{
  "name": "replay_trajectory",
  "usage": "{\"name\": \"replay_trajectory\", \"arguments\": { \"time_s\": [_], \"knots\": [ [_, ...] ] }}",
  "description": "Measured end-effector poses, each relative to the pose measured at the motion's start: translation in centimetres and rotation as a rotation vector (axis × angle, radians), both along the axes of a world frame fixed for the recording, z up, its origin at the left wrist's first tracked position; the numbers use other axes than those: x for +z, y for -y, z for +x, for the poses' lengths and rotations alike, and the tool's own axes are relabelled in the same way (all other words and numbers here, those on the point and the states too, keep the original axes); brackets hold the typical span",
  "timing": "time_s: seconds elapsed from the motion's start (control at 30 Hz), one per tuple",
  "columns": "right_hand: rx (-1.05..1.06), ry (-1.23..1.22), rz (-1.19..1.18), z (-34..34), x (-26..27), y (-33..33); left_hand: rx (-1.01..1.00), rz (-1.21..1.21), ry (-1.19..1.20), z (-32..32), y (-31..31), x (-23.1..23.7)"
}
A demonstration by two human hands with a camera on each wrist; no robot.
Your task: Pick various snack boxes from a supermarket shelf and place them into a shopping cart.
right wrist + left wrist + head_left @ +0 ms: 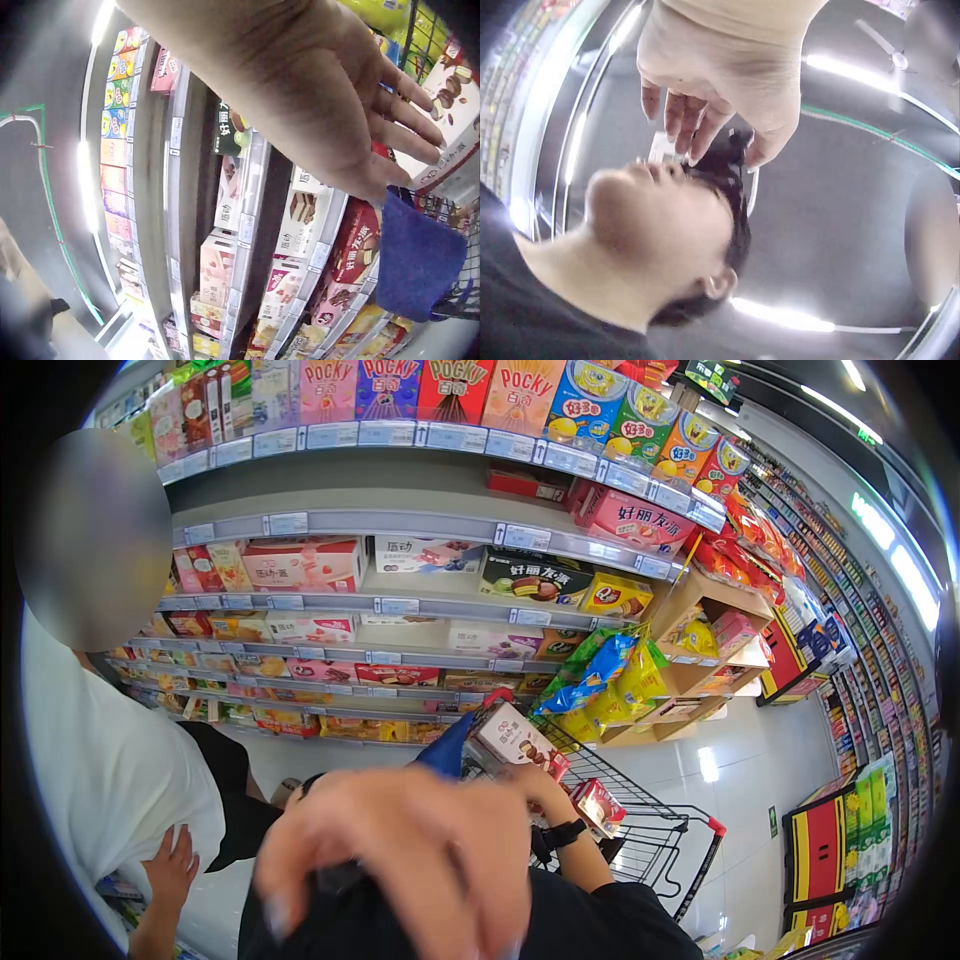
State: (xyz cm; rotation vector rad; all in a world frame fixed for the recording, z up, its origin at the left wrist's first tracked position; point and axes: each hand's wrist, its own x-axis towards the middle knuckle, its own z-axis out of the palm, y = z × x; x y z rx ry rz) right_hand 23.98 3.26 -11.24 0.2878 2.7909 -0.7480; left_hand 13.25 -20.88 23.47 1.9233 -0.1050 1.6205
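Observation:
Close to the head camera, the left hand (400,850) looms large and blurred, fingers bent downward. In the left wrist view, that hand (716,82) is raised at the wearer's forehead, fingers and thumb spread around a dark object (724,154); contact is unclear. The right hand (535,785) is at a white snack box (515,738) in a shopping cart (650,840). Its fingers (405,124) extend loosely beside the box (454,97), its thumb near a blue cloth (420,255). A red box (598,807) lies farther along the cart.
Shelves (330,520) of boxed snacks stand ahead. Bagged snacks (610,680) hang beside a wooden display (690,660). A person in a white shirt (120,770) stands at the left. Tiled floor (720,780) and more shelving lie to the right.

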Motion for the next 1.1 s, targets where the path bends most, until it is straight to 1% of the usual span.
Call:
{"name": "replay_trajectory", "arguments": {
  "time_s": [0.03, 0.1, 0.17, 0.3, 0.37, 0.43, 0.5, 0.57, 0.6, 0.63, 0.7, 0.73, 0.77, 0.8, 0.83, 0.87, 0.9, 0.93, 0.97, 1.0, 1.03, 1.07, 1.1],
  "knots": [
    [0.017, 0.007, -0.016, -0.2, 1.1, 0.0, -0.054, -0.009, 0.009, 0.6, 0.5, 0.8],
    [0.007, 0.056, -0.056, -0.4, 0.4, -0.7, -0.049, 0.122, 0.109, 1.5, -0.7, -0.3],
    [0.014, 0.034, -0.044, -0.2, 0.0, -1.0, -0.052, 0.157, 0.167, 1.5, -1.3, -0.8],
    [-0.011, 0.072, -0.079, -0.3, 0.3, -1.3, -0.092, 0.044, 0.227, 0.5, -1.6, -0.7],
    [-0.014, 0.105, -0.029, -0.9, -0.4, -1.7, -0.034, -0.113, 0.365, 0.4, -1.0, 0.2],
    [-0.053, 0.134, 0.014, -0.8, -0.3, -1.7, 0.106, -0.359, 0.626, 2.6, 1.0, 2.2],
    [-0.070, 0.112, -0.018, -0.9, -0.5, -1.4, 0.235, -0.615, 0.861, 4.3, 2.9, 4.2],
    [-0.085, 0.105, -0.027, -1.8, -0.7, -1.5, 0.136, -0.534, 0.815, 2.7, 1.9, 3.9],
    [-0.088, 0.121, -0.024, -2.0, -1.0, -1.6, -0.025, -0.322, 0.669, 0.2, 0.0, 2.5],
    [-0.090, 0.139, -0.024, -2.1, -1.0, -1.7, -0.120, -0.237, 0.539, -1.4, -0.3, 2.8],
    [-0.048, 0.182, -0.015, -3.0, 0.7, -2.0, -0.297, -0.075, 0.259, -4.6, -0.7, 3.2],
    [-0.035, 0.189, -0.009, -3.5, 1.1, -2.1, -0.459, -0.047, 0.097, -6.8, -1.7, 3.4],
    [-0.017, 0.197, -0.007, -4.0, 1.5, -2.3, -0.463, -0.002, 0.028, -7.9, -2.3, 2.9],
    [0.018, 0.167, -0.027, -4.7, 4.0, -2.5, -0.465, 0.046, -0.041, -8.9, -2.9, 2.3],
    [0.001, 0.134, -0.035, -5.4, 7.3, -2.4, -0.467, 0.095, -0.108, -10.0, -3.5, 1.7],
    [0.040, -0.052, -0.149, -5.7, 7.2, -4.1, -0.377, 0.121, -0.079, -10.4, -4.8, 1.1],
    [0.079, -0.298, -0.227, -6.7, 11.9, -4.1, -0.284, 0.143, -0.050, -10.8, -6.0, 0.5],
    [-0.135, -0.190, -0.303, -7.9, 17.1, -3.2, 0.054, 0.017, -0.063, -12.4, -7.3, -0.1],
    [-0.049, -0.434, -0.147, -9.4, 19.5, -3.9, 0.396, -0.137, -0.141, -13.9, -8.6, -0.7],
    [-0.091, -0.601, -0.095, -10.7, 21.2, -4.5, 0.649, -0.308, -0.246, -15.5, -9.9, -1.3],
    [-0.134, -0.677, -0.101, -12.4, 22.3, -6.0, 0.921, -0.381, -0.233, -17.4, -12.3, -2.9],
    [-0.240, -0.768, -0.121, -13.9, 24.1, -6.3, 1.123, -0.516, -0.242, -19.1, -14.0, -3.8],
    [-0.185, -0.928, -0.001, -15.8, 25.5, -7.5, 1.325, -0.650, -0.249, -20.8, -15.4, -4.5]
  ]
}}
